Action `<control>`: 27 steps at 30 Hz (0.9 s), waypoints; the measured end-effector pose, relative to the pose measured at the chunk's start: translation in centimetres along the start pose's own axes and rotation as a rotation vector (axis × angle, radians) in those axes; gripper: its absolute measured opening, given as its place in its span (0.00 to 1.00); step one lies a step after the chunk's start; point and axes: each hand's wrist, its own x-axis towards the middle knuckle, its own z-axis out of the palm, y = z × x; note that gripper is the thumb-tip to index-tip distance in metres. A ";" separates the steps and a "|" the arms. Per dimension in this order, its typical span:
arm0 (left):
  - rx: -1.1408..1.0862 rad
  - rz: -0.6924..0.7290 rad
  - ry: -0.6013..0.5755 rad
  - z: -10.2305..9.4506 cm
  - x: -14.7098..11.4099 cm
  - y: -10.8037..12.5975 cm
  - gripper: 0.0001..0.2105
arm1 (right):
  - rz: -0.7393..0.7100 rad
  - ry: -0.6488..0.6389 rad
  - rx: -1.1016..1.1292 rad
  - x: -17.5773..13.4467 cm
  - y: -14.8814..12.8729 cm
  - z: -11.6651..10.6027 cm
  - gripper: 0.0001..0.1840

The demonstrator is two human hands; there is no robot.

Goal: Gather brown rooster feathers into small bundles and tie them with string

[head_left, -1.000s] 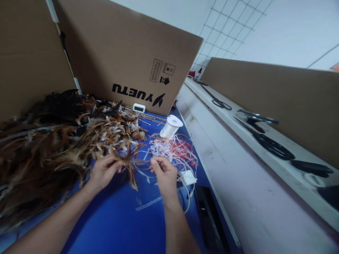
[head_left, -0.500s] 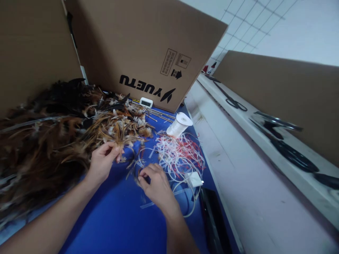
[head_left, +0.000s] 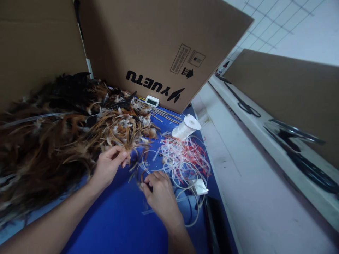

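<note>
My left hand (head_left: 109,165) is closed in a pinch on a small bunch of brown feathers (head_left: 130,141), whose tips fan out away from me. Closed too, my right hand (head_left: 162,190) is lower and to the right, with a thin feather (head_left: 143,175) at its fingertips; the area there is slightly blurred. A large heap of brown and black feathers (head_left: 63,141) spreads to the left of my left hand. Small loose feathers lie on the blue tabletop (head_left: 116,218) between the hands.
Beyond my right hand lies a tangle of white and red strips (head_left: 182,158), with a white spool (head_left: 184,127) behind it. A white charger (head_left: 199,187) with cable sits nearby. Cardboard panels (head_left: 148,38) wall the back. Scissors (head_left: 249,108) rest on the right ledge.
The view has shifted so that the scene sits a little further right. Both hands keep their pinches, and the right one has hardly moved relative to the table.
</note>
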 end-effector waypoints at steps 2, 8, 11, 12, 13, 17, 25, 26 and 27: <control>0.006 -0.011 -0.005 0.1 0.0 -0.1 0.10 | 0.011 -0.016 -0.004 0.1 0.1 0.2 0.06; 0.029 -0.052 -0.020 0.1 -0.2 -0.3 0.09 | 0.006 -0.082 -0.037 0.0 0.1 0.7 0.09; 0.034 -0.069 -0.034 0.1 -0.2 -0.4 0.09 | 0.030 -0.076 0.013 0.1 0.2 0.6 0.09; 0.031 -0.075 -0.037 0.1 -0.2 -0.5 0.10 | 0.039 -0.063 0.056 0.2 0.3 0.5 0.09; 0.028 -0.081 -0.038 0.1 -0.2 -0.5 0.10 | 0.050 -0.047 0.108 0.3 0.3 0.3 0.09; 0.002 -0.105 -0.051 0.2 -0.2 -0.6 0.10 | 0.135 -0.010 0.359 0.4 0.7 -0.3 0.07; -0.052 -0.200 -0.140 0.8 -0.8 -0.2 0.12 | 0.325 0.085 0.852 0.8 1.6 0.6 0.02; -0.066 -0.221 -0.176 0.9 -0.9 -0.1 0.12 | 0.337 0.105 0.898 0.8 1.7 0.7 0.04; -0.080 -0.248 -0.214 1.0 -1.1 0.0 0.13 | 0.345 0.126 0.941 0.9 1.7 0.7 0.05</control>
